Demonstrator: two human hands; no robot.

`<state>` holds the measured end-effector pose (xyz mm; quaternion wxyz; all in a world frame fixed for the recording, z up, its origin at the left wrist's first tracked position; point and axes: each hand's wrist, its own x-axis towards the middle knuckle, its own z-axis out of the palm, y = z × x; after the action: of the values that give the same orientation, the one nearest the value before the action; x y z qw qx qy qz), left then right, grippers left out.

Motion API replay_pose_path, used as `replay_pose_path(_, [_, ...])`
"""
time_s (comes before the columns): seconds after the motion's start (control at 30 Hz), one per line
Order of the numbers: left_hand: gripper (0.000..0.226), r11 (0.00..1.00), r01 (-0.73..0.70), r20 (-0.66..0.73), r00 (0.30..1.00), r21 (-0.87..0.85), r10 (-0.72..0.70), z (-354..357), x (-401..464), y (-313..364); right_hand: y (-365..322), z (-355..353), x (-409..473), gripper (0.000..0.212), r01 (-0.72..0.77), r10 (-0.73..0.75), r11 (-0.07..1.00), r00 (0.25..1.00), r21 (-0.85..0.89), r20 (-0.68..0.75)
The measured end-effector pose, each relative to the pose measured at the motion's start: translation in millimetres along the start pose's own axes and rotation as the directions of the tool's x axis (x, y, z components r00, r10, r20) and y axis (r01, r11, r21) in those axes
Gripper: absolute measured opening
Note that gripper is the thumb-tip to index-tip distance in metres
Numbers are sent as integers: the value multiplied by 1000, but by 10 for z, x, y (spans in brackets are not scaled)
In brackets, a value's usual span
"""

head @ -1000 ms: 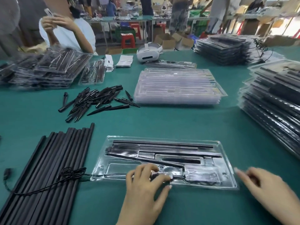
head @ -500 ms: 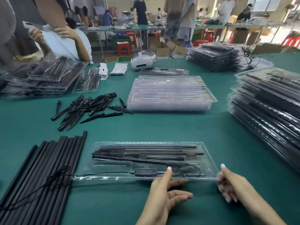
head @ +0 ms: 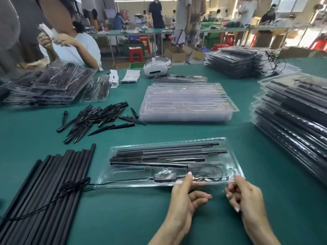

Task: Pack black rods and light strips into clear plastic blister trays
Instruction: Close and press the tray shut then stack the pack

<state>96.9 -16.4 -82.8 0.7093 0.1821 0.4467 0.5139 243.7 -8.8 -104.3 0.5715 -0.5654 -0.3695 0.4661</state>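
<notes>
On the far left of the green table [head: 159,218]: a bundle of long black rods [head: 49,184], side by side, with a thin black cable [head: 53,200] lying over them and running right into the tray. Behind those, a loose heap of short black spikes [head: 95,119]. Farther back, a leaning pile of filled packs [head: 46,85].

At centre, near the front edge: one clear blister tray [head: 123,175], already loaded — rods and strips in the upper channels, a small black controller [head: 164,177] and coiled wire in the lower pockets. Near edge lifted off the table, far edge seemingly lower. Behind it, a stack of empty trays [head: 187,103].

Just below the tray's near edge: left hand [head: 185,198], thumb pressed on top of the rim beside the controller, fingers curled underneath — pinching the tray. Further right: right hand [head: 246,197], thumb at the tray's near right corner, fingers curled beneath; gripping that corner, it seems, though the clear plastic makes contact hard to confirm.

At far right: a tall stack of finished packs [head: 297,131].

Step in hand, judging from this: filling done, tray being picked up. Next move likely calls for level carrying so nothing slips from its pocket, freeing the trailing cable from the rod bundle, then setting down squarely on the finished stack.
</notes>
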Motion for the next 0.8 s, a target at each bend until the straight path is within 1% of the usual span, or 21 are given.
replay_pose_path(0.1, [18, 998, 25, 75, 997, 53, -29, 56, 31, -9, 18, 4, -32, 47, 25, -26, 1000, 1000, 9, 11])
replay_pose_path(0.23, [13, 999, 44, 24, 999, 21, -45, 129, 106, -49, -6, -7, -30, 49, 8, -8, 1000, 999, -10, 46])
replay_pose_path(0.33, [19, 999, 12, 1, 1000, 39, -12, 125, 130, -97, -60, -36, 43, 47, -58, 59, 998, 997, -30, 45])
replay_pose_path(0.43, [24, 997, -8, 19, 1000, 74, 7, 74, 123, -115, -231, -87, 269, 43, -102, 108, 987, 993, -124, 41])
replay_pose_path(0.5, [26, 995, -13, 52, 999, 98, 8, 40, 102, -109, -357, -98, 521, 47, -150, 167, 968, 983, -199, 74])
replay_pose_path(0.57, [25, 994, -12, 68, 998, 107, 5, 17, 92, -103, -448, -42, 758, 46, -165, 198, 955, 974, -245, 114])
replay_pose_path(0.67, [25, 994, -2, 84, 996, 109, -7, 26, 62, -82, -448, 66, 962, 34, -122, 146, 971, 983, -205, 108])
replay_pose_path(0.73, [30, 995, 9, 78, 997, 95, -16, 41, 55, -66, -393, 113, 994, 28, -59, 73, 981, 995, -185, 72])
replay_pose_path(0.8, [26, 997, 12, 48, 999, 78, -16, 52, 64, -70, -319, 128, 1002, 28, 27, -23, 975, 999, -221, 23])
